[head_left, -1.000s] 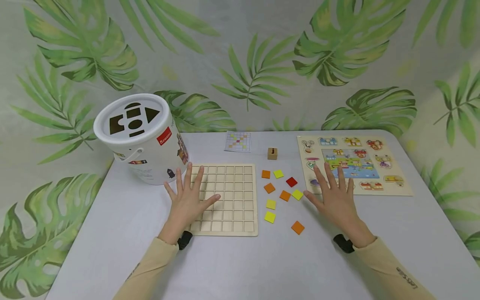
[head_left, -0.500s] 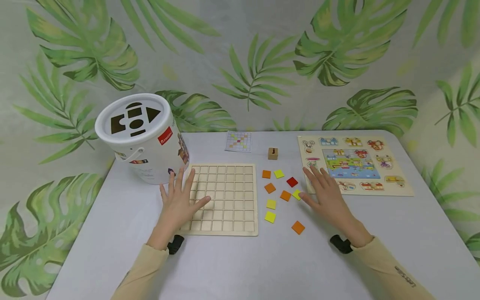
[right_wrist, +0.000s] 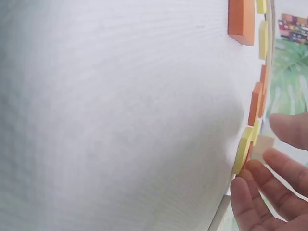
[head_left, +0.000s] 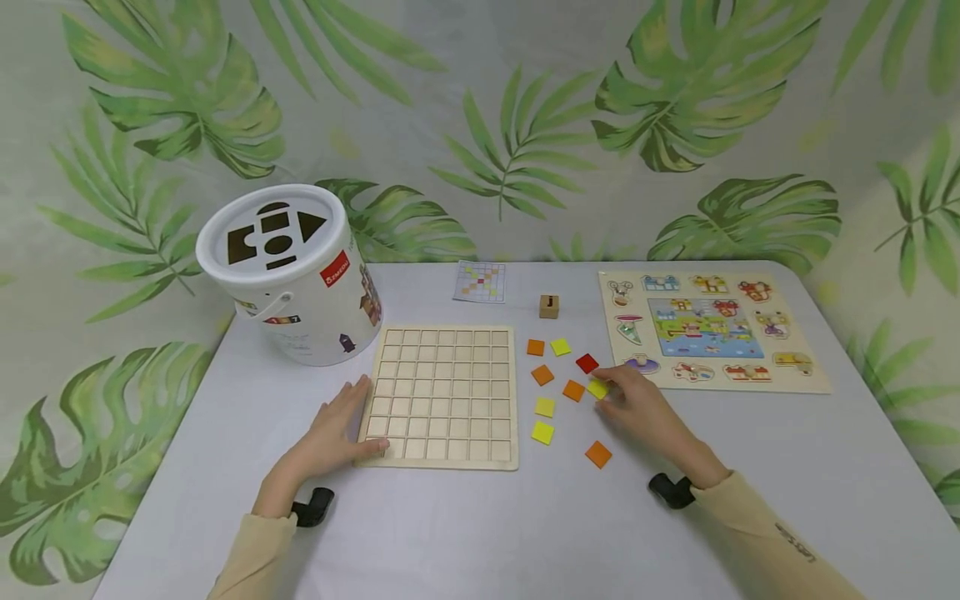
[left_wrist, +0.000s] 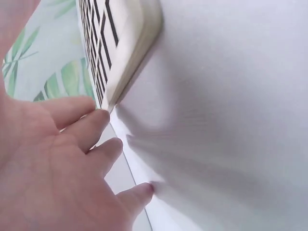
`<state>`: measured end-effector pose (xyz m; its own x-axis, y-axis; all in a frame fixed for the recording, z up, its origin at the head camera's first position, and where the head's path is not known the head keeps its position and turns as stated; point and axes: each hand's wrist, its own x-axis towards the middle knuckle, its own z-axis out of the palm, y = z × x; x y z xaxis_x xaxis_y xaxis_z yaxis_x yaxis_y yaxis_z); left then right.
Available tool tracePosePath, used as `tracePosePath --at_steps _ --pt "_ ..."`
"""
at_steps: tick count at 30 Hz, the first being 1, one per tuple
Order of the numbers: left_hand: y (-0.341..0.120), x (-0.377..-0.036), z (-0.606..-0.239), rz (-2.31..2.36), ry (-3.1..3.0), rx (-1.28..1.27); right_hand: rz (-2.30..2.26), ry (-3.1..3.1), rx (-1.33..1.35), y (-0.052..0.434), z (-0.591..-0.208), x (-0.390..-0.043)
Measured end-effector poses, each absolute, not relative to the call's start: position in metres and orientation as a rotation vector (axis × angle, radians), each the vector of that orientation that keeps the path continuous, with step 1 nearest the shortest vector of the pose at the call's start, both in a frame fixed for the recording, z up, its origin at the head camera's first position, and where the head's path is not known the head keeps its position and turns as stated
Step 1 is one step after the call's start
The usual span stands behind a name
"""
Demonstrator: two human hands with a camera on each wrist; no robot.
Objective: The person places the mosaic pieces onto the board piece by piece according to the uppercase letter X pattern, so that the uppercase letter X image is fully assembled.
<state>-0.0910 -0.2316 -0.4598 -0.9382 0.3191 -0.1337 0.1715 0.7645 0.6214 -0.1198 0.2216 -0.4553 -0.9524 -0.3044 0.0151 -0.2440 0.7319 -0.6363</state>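
A light wooden grid board (head_left: 442, 396) lies flat in the middle of the table in the head view. Along its left side is my left hand (head_left: 326, 437), fingers extended beside the edge and thumb over the near left corner. In the left wrist view, fingertips (left_wrist: 103, 118) are right at the board's edge (left_wrist: 132, 50). My right hand (head_left: 645, 417) reaches to a yellow square tile (head_left: 597, 388), thumb and fingers apart around it. The right wrist view shows fingertips (right_wrist: 240, 187) at the lower end of that yellow tile (right_wrist: 243, 150), with the thumb (right_wrist: 291, 130) held away from it.
Several orange tiles (head_left: 573, 391), other yellow tiles (head_left: 543, 432) and a red tile (head_left: 587, 363) lie right of the board. Behind stand a wooden cube (head_left: 549, 307) and a pattern card (head_left: 480, 282). A white bucket (head_left: 300, 317) is back left; a picture puzzle (head_left: 716, 379) lies back right.
My left hand has moved left and nearer, off the grid to the board's side. The right hand has moved left and lowered to the yellow tile, its spread fingers drawing in.
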Motion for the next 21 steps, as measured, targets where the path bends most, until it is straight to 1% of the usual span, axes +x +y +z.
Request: tracePosePath --at_steps 11,17,21 --pt "-0.230 -0.080 -0.469 0.836 2.740 0.436 -0.949 2.869 -0.479 0.223 -0.463 -0.123" --pt "-0.228 -0.079 -0.470 0.834 2.751 0.423 -0.976 2.870 -0.479 0.220 -0.459 -0.127" --pt "-0.226 -0.080 -0.467 0.831 2.755 0.405 -1.043 2.870 -0.556 0.209 -0.449 -0.135"
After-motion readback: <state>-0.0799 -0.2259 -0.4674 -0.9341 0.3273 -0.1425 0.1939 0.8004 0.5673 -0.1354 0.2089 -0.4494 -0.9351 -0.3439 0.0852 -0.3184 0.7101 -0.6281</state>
